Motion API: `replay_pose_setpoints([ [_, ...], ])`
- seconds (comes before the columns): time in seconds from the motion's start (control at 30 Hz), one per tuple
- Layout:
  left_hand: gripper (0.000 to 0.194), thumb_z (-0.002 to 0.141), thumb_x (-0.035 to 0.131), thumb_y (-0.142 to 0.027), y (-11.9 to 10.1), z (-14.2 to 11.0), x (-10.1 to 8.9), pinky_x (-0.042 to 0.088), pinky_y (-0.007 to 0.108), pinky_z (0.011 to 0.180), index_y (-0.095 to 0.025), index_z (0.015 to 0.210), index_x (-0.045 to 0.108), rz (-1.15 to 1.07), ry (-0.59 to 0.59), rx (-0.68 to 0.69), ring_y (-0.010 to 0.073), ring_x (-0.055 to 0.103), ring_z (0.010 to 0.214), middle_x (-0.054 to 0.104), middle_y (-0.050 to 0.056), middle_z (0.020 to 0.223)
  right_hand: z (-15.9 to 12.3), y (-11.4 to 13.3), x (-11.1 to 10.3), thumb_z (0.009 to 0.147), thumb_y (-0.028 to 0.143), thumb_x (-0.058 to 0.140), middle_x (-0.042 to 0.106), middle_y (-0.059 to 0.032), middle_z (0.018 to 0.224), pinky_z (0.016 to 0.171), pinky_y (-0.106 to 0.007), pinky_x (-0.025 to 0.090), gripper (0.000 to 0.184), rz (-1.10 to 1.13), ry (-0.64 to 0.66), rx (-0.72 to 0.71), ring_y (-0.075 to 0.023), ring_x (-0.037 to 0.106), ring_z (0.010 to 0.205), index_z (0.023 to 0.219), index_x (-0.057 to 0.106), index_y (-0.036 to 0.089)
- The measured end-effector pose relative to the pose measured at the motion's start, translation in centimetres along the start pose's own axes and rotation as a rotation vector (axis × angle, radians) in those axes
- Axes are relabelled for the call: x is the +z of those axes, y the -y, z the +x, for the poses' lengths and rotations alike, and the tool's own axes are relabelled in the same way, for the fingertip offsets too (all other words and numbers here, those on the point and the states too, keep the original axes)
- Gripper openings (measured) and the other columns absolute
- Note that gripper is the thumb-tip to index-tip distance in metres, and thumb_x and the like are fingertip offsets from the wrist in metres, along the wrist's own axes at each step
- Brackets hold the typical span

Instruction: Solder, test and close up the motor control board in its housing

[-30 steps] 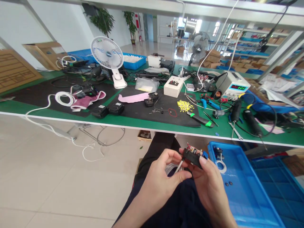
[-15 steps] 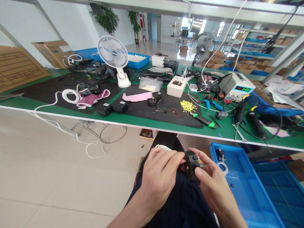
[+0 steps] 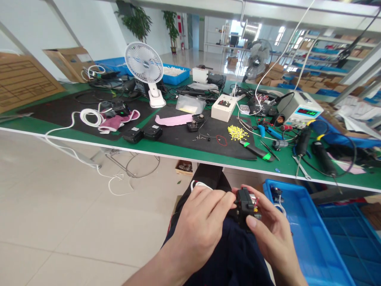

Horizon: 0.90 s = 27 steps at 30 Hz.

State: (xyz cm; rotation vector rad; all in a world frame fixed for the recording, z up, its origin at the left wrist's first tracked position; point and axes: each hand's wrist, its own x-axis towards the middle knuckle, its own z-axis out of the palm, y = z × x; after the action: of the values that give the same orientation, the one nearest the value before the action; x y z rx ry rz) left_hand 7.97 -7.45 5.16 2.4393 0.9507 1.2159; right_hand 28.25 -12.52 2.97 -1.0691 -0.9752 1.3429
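Above my lap, my right hand (image 3: 272, 230) is wrapped round a small black plastic housing (image 3: 244, 204), thumb on its near side. Red wires (image 3: 255, 201) and some metal show on the housing's right side. My left hand (image 3: 205, 222) is closed in a pinch against the housing's left side; whatever its fingertips grip there is hidden. Behind the left knuckles, a white cable (image 3: 201, 184) loops over the leg.
The bench holds a white fan (image 3: 145, 63), two black cases (image 3: 133, 134), yellow small parts (image 3: 237, 132), a black-and-green knife (image 3: 256, 151), electric screwdrivers (image 3: 323, 157) and a power supply (image 3: 300, 109). A blue bin (image 3: 315, 238) stands at right, below the bench edge.
Both hands and the black housing have shifted slightly right, and the housing has turned a little, with more of the metal and red wires on its right side showing. The grip looks unchanged.
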Motion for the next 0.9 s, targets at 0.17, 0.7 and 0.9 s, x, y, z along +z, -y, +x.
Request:
replay_pose_setpoints([
  [0.17,0.030,0.102,0.053,-0.001,-0.2,0.4,-0.9,0.043,0.039,0.085,-0.017,0.126,0.064,-0.045,0.062,0.014,0.0201,0.062,0.091,0.073,0.007,0.104,0.4,0.3,0.2,0.084,0.040,0.086,0.070,-0.0126,0.135,0.108,-0.046,0.053,0.057,0.199,0.047,0.111,-0.0351,0.068,0.122,0.138,0.072,0.026],
  [0.7,0.027,0.103,0.050,0.000,-0.2,0.2,-0.8,0.041,0.037,0.084,-0.018,0.118,0.064,-0.090,0.096,-0.051,0.0196,0.058,0.090,0.071,0.005,0.102,0.6,0.6,-0.9,0.093,0.030,0.084,0.061,-0.0113,0.149,0.114,-0.042,0.053,0.061,-0.124,0.138,-0.021,-0.0309,0.061,0.135,0.149,0.061,0.030],
  [0.9,0.027,0.101,0.054,0.000,0.3,0.7,-1.0,0.043,0.031,0.082,-0.019,0.115,0.067,-0.197,0.096,-0.081,0.0148,0.060,0.084,0.071,0.000,0.095,0.8,1.5,-1.6,0.093,0.024,0.084,0.055,-0.0082,0.154,0.118,-0.041,0.050,0.065,-0.339,0.152,-0.143,-0.0293,0.056,0.142,0.151,0.056,0.034],
])
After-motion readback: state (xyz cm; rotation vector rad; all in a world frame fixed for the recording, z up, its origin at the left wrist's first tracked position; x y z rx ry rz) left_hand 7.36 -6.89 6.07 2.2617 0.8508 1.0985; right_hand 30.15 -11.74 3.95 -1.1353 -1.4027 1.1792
